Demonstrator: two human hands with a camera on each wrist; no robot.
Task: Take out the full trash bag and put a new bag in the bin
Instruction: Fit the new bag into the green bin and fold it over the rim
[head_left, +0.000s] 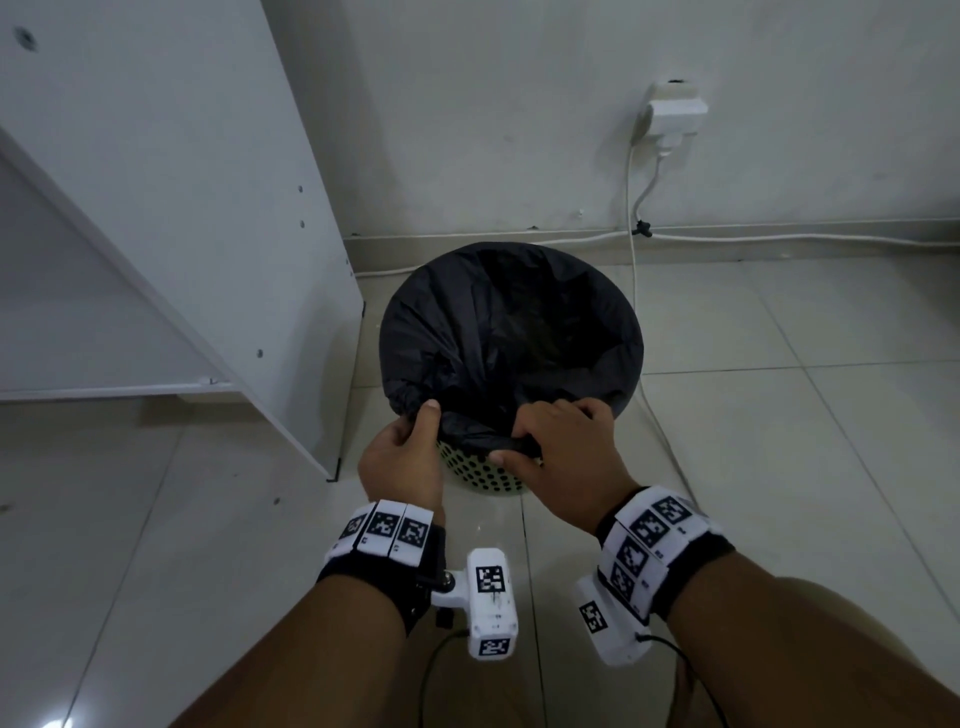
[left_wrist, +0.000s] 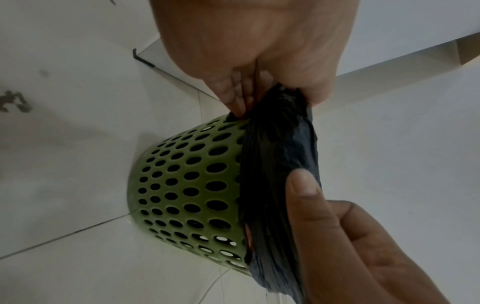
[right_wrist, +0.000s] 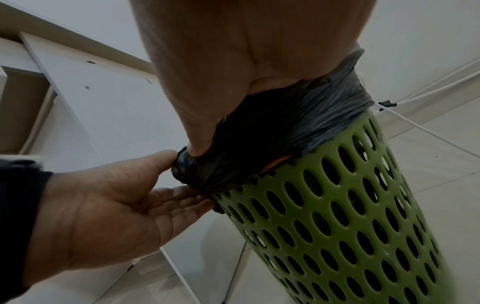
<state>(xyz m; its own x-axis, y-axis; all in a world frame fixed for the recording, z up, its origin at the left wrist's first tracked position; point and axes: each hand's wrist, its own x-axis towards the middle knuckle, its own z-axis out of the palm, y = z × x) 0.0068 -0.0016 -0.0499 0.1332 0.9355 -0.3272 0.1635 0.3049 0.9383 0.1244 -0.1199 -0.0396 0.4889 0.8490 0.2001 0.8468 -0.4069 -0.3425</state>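
A black trash bag (head_left: 509, 332) lines a green perforated bin (head_left: 483, 475) standing on the tiled floor, its edge folded over the rim. At the near side of the rim, my left hand (head_left: 410, 441) pinches the bag's folded edge between thumb and fingers. Just to its right, my right hand (head_left: 561, 441) grips a bunched fold of the same edge. In the left wrist view the bag (left_wrist: 280, 164) is gathered over the bin wall (left_wrist: 187, 189). In the right wrist view the bag (right_wrist: 298, 131) is rucked up above the bin (right_wrist: 350, 226), and something orange shows under it.
A white shelf unit (head_left: 171, 234) stands close to the bin's left. A wall plug (head_left: 675, 111) with white cables (head_left: 636, 291) runs down the wall and along the floor to the right of the bin. Tiled floor (head_left: 805, 415) lies to the right.
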